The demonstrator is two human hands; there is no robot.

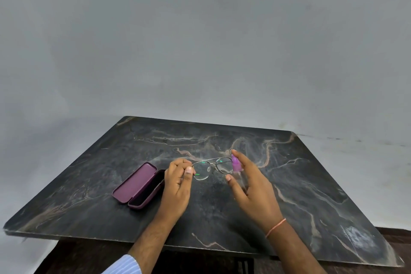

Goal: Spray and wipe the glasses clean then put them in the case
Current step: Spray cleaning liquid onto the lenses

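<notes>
Thin metal-framed glasses (pixel 211 168) are held above the middle of the dark marble table (pixel 311 184), lenses facing me. My left hand (pixel 178 184) pinches their left edge between thumb and fingers. My right hand (pixel 251 189) sits just right of the glasses and holds a small clear spray bottle with a purple top (pixel 235 163). Its forefinger lies over the top and its thumb sticks out below the right lens. The bottle's lower part is mostly hidden by the hand. A purple glasses case (pixel 138 184) lies open on the table, left of my left hand.
The table's front edge runs close to my forearms, with a dark wooden base below it. A plain grey wall stands behind the table. No cloth is in view.
</notes>
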